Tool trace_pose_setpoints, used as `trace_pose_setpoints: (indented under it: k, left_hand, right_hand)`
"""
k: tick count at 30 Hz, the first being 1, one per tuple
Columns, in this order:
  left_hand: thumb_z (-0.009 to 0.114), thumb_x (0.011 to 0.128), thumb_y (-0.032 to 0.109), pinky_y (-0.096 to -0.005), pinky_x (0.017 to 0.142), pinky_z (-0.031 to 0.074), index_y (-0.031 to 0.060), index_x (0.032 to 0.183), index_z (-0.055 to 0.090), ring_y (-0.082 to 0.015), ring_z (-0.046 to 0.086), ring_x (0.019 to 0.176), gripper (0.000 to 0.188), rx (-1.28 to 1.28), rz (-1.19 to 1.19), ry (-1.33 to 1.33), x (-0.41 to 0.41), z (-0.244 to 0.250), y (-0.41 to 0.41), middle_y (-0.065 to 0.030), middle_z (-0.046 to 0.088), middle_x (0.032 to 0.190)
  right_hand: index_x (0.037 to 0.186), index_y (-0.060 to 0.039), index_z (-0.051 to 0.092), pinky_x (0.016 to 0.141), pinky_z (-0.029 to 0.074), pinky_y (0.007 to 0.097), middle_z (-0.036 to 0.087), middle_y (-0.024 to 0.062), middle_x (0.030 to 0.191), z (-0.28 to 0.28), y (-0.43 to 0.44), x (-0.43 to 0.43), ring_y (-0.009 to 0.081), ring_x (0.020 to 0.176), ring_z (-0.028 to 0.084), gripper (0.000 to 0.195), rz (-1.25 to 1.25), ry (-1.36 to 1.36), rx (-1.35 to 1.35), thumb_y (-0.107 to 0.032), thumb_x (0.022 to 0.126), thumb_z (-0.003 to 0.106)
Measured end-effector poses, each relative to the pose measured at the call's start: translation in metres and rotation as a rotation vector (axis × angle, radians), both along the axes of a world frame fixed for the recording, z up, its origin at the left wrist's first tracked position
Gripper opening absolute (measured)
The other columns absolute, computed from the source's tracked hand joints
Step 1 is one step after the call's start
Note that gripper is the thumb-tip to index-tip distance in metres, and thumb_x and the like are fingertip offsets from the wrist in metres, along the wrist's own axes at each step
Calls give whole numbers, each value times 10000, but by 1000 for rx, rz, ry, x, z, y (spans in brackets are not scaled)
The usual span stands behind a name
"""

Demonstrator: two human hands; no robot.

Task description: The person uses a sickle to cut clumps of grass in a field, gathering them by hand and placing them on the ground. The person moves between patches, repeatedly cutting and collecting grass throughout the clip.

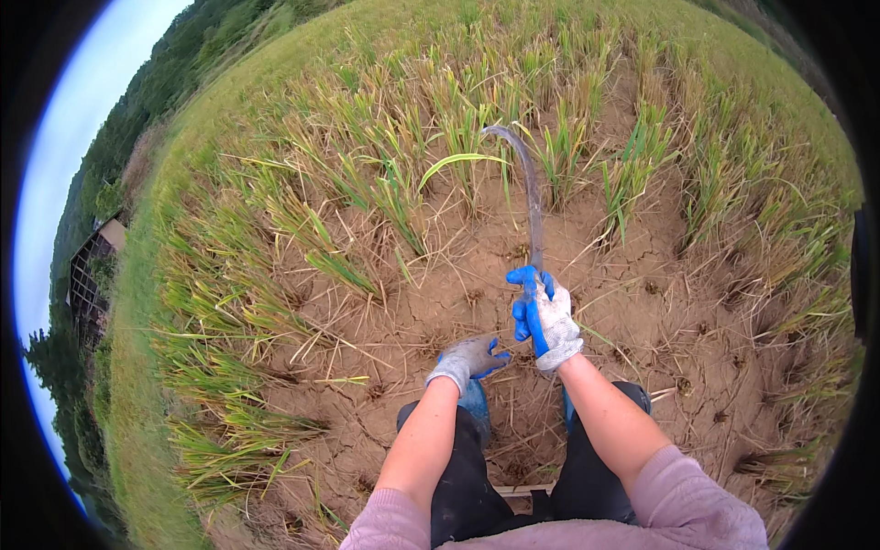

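Note:
My right hand [543,313], in a white and blue coated work glove, is closed around the lower end of a sickle [531,182]. Its long curved metal blade points away from me, and the tip hooks to the left among the leaves. The handle is hidden by the glove. My left hand [471,359], in a matching grey and blue glove, hangs above my left knee with fingers apart and nothing in them. Beyond the blade stand clumps of cut green and yellow rice-like stalks [564,155]. One long yellow-green leaf [460,159] arches left of the blade.
Cracked brown soil [447,289] lies before me, strewn with dry straw and short stubble [683,386]. A tilted grassy clump [234,440] stands at my left. A blue boot [476,412] shows below my left hand. Far left are a lattice-sided structure [89,275] and wooded hills.

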State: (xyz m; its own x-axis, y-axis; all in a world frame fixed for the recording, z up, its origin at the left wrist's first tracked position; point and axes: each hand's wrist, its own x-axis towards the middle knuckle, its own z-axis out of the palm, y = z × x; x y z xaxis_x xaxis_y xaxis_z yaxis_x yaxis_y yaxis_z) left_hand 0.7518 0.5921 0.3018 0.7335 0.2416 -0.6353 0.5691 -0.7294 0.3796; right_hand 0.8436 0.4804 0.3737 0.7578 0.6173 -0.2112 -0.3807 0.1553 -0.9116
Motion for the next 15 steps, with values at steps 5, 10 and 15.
trace_pose_setpoints:
  k: [5, 10, 15]
  left_hand:
    - [505, 744, 516, -390, 885, 378, 105, 1208, 420, -271, 460, 1092, 626, 6, -12, 22, -1, 4, 2, -108, 473, 1200]
    - [529, 732, 512, -360, 856, 395, 79, 1121, 489, -281, 517, 1008, 584, 46, 26, -60, -3, 3, -1, -138, 540, 1102]
    - [501, 745, 526, -374, 906, 366, 125, 1225, 408, -251, 441, 1116, 633, 10, -6, 29, 0, -1, 2, -96, 459, 1219]
  right_hand:
    - [967, -83, 530, 332, 330, 220, 437, -1, 512, 10, -4, -5, 78, 394, 406, 320, -32, -148, 65, -373, 869, 434]
    - [1019, -109, 524, 357, 334, 223, 452, 1, 551, -3, -1, 0, 75, 409, 398, 275, 37, -12, -85, -326, 878, 430]
    - [1015, -85, 520, 341, 322, 222, 456, 17, 529, -3, 1, -3, 83, 379, 388, 360, -13, -215, -68, -398, 871, 415]
